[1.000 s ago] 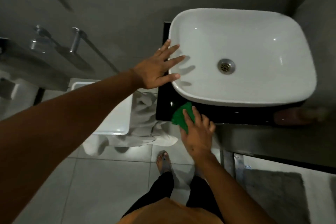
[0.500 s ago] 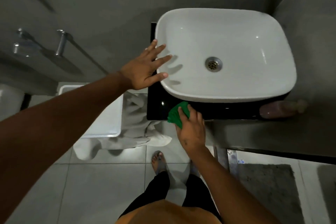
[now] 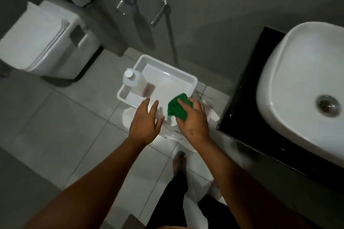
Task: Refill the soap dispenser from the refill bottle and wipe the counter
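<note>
Tiled floor (image 3: 61, 117), basin (image 3: 297, 87) cut off, right hand (image 3: 193, 119) clutching green cloth (image 3: 177, 108), left hand (image 3: 146, 122) spread, empty, bottle (image 3: 133, 82) blurred.

nothing readable anywhere tbh. the refill bottle (image 3: 134, 82) just past the left hand (image 3: 145, 122) had a reddish patch on its side, maybe a label, but it was way too blurry to make out any words. no brand, number or sign showed on anything else.
</note>
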Tool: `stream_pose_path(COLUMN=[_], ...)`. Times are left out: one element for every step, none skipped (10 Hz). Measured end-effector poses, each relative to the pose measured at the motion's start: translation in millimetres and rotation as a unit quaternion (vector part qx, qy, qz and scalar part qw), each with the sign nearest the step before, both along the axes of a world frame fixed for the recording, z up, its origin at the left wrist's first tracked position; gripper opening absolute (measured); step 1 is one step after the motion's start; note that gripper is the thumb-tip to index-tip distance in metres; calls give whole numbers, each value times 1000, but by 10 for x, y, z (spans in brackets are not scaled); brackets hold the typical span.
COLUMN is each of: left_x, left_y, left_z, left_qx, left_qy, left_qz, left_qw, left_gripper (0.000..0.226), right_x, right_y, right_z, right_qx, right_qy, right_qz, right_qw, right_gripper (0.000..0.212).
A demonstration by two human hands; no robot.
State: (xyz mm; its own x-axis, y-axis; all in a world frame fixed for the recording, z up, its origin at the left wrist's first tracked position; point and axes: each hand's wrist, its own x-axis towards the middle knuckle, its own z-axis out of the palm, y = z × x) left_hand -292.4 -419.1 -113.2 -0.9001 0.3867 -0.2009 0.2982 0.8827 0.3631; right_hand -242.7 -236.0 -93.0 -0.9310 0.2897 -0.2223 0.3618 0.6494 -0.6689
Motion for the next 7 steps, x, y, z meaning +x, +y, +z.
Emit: stream_pose_path(left_x=[-125,-234,-283,-279,-264,-326,-532], left_y=[-128,-137,-157,-177,-91,241,906], left_z=[-320,-534,-644,-646,-476,-125,543], left_qx=[-23,-44,-47,-49,-57,-41,10], left_qy=[-7,-19,-20,-18,-34,-20,45], left_qz=[4,3,9,1,-10,-47,-118], left_qw=[1000,999,999,999,998,998,992], left_gripper=[66,67,67,67,71,73,70], right_x=[-553,-899,-1025,-1018,-921,-709,-241], right_y=[-185,-259,-313,-337,-256,78,700], right_z=[-442,-825,-1078,-1034,-651,292,1669], right_qx=[73,119,131,103,-2,-148,-278], right_qy=[-33,-77,-92,-134,-98,-4,133], right_qz=[53,90,97,102,64,-24,-67], right_qw=[995,986,982,980,993,989,949], right_gripper=[63,63,64,80,80,45,25])
